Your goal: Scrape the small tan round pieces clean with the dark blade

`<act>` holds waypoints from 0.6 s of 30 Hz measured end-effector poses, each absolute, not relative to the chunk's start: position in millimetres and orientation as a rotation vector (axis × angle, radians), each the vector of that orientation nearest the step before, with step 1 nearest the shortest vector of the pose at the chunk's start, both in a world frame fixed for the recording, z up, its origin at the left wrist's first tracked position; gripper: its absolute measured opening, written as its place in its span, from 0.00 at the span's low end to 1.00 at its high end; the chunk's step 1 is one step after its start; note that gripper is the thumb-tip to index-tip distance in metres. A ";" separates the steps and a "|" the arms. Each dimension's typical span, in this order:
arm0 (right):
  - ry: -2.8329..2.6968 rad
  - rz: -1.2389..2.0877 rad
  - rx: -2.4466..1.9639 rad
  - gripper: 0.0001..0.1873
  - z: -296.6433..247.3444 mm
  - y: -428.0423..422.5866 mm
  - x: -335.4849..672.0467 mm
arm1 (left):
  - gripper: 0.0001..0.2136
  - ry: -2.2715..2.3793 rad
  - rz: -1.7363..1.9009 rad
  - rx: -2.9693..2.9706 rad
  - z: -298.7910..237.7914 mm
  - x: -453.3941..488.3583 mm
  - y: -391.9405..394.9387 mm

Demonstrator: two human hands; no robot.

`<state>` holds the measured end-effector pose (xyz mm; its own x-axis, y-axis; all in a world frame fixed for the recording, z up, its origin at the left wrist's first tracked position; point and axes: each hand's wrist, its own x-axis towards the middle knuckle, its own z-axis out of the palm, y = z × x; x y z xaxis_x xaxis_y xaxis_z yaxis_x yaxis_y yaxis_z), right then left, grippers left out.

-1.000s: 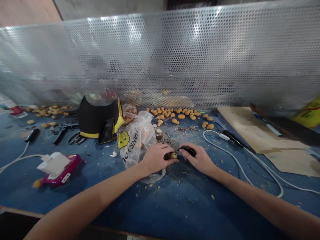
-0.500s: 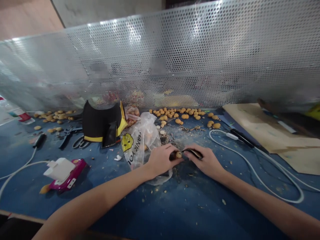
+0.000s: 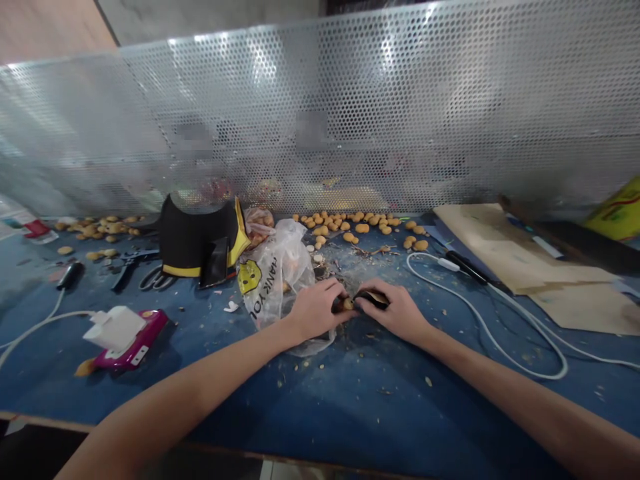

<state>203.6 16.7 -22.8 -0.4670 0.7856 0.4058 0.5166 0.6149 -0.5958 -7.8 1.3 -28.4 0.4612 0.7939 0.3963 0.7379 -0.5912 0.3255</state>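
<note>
From the head camera, both forearms reach in from the near edge of a blue work surface and the hands meet near its middle. The left hand is curled, its fingers pinching a small round tan piece with a dark patch on one side. The right hand is curled too, its fingers closed over a small dark object, possibly a tool's handle, though its shape is mostly hidden. The two hands are pressed close around these, almost touching.

Just left of the hands lies a crumpled clear plastic bag printed with a yellow smiley and "THANK YOU"; its contents are hard to make out. Beyond the hands, many similar tan pieces lie loose in a wide spread, and a second spread sits far left. Judging by these spreads and the crumbs and twiggy scraps strewn around the hands, much of the work looks done. How many pieces remain in the bag, or whether the pinched piece is finished, cannot be told.

Farther left are a black-and-yellow pouch, scissors and a white charger on a pink power bank. To the right, a white cable curves before a cardboard sheet, and a perforated metal screen closes the far edge.
</note>
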 end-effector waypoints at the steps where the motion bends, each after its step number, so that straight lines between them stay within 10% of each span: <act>1: -2.179 0.518 -1.019 0.07 -23.1 16.7 203.8 | 0.16 1.369 0.791 2.593 -28.8 -7.8 1.4; 18: -2.219 0.464 -0.900 0.08 -22.8 16.7 204.5 | 0.16 1.330 0.816 2.577 -25.5 -7.1 0.0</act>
<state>204.5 16.7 -22.8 -0.5234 0.7146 0.4642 0.4688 0.6964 -0.5434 -7.1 0.0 -25.5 0.4652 0.7872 0.4048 0.7174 -0.6032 0.3485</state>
